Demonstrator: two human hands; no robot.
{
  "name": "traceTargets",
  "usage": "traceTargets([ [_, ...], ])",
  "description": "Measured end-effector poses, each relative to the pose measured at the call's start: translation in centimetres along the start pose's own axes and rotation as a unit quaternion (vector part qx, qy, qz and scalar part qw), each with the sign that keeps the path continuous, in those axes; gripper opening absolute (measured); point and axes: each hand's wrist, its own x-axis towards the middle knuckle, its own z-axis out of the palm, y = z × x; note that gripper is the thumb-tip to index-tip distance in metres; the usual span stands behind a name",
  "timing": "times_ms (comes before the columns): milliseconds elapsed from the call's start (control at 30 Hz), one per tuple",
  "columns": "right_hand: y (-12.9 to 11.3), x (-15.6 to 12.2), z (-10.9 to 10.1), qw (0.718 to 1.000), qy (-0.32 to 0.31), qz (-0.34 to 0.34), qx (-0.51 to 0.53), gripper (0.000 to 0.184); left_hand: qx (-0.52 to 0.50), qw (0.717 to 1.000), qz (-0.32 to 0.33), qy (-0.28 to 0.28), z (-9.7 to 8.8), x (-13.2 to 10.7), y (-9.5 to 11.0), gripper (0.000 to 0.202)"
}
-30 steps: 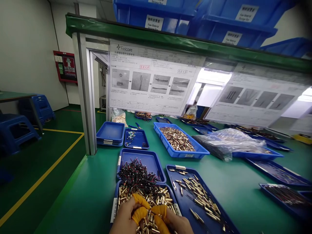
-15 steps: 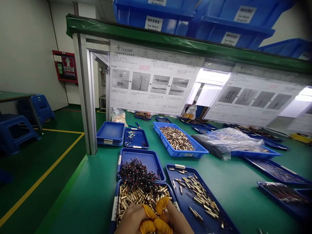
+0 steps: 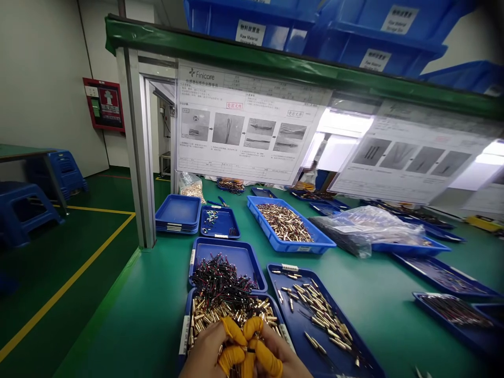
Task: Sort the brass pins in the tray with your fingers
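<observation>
Yellow finger cots cover the fingertips of my left hand (image 3: 210, 347) and my right hand (image 3: 277, 353), which meet low in the head view. Both are closed in a pinch around a small dark piece (image 3: 249, 350), mostly hidden by the fingers. Under them lies a blue tray (image 3: 185, 333) full of brass-coloured metal sleeves (image 3: 205, 315). Black and red wired parts (image 3: 220, 278) are heaped in the tray behind and spill over onto the sleeves. To the right, a long blue tray (image 3: 291, 325) carries brass sleeves with dark leads.
A light-blue bin (image 3: 318, 247) of brass parts stands farther back, near stacked trays (image 3: 177, 210) and a small tray (image 3: 218, 228). Plastic bags (image 3: 366, 223) lie right of it. A metal post (image 3: 145, 220) rises at the left table edge. Instruction sheets (image 3: 248, 168) hang from the shelf.
Both hands have shifted slightly up and left, with the fingertips rearranged. The small dark piece now shows between them. The camera view has moved a little.
</observation>
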Motion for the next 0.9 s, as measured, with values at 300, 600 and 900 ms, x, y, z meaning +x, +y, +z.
traceTargets([
  [300,1.7,0.7,-0.8,0.996,-0.018,-0.006,-0.086,0.033,0.003,0.998,0.045,-0.032,0.6,0.3,-1.6,0.018],
  [600,-3.3,-0.7,-4.5,0.842,0.341,-0.209,-0.361,0.030,0.084,0.995,0.017,-0.046,0.6,0.5,-1.0,0.030],
  [900,-0.2,0.3,-3.7,0.669,0.149,-0.133,-0.716,0.037,0.221,0.967,0.073,-0.103,1.0,0.9,-1.0,0.021],
])
